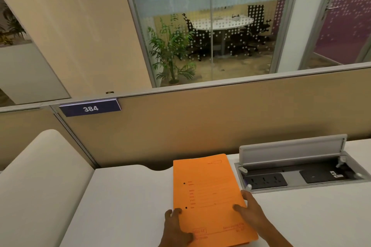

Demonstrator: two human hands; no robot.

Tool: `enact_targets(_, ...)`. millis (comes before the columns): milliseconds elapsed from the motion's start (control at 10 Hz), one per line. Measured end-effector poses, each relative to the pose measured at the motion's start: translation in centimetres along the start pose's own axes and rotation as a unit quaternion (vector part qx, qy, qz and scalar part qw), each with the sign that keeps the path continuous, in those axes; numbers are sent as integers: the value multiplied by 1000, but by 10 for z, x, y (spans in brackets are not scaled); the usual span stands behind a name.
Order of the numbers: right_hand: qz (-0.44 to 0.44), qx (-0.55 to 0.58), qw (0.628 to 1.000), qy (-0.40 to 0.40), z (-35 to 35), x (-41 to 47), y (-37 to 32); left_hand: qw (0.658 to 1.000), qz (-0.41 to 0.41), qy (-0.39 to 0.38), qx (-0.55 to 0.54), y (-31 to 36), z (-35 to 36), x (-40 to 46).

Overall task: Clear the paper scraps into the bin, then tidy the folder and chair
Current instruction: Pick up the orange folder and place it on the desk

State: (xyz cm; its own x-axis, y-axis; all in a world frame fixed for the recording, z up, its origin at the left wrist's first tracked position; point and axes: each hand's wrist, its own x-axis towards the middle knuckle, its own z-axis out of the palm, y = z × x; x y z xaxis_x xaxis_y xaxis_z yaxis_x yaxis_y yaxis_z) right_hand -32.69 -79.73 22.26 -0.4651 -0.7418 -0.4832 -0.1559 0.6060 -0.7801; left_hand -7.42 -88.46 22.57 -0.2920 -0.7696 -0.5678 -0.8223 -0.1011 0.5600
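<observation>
An orange folder (pixel 208 194) lies closed and flat on the white desk (pixel 124 202), its long side running away from me. My left hand (pixel 176 228) grips its near left edge, thumb on the cover. My right hand (pixel 251 210) holds the right edge, thumb pressed on the cover and fingers along the side. No paper scraps, bin or chair are in view.
An open power socket box (pixel 301 174) with its lid raised sits in the desk right of the folder. A beige partition (pixel 200 126) with a blue sign "384" (pixel 90 108) backs the desk. A low white divider (pixel 40 176) stands at the left. Beyond is a glass-walled meeting room.
</observation>
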Motion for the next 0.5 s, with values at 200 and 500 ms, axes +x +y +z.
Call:
enact_targets(200, 21, 2, 999, -40, -2, 7, -5, 997, -20, 23, 66, 5, 4, 6)
enact_targets(500, 44, -4, 997, -58, 6, 17, -6, 995, 14, 29, 91, 7, 2, 22)
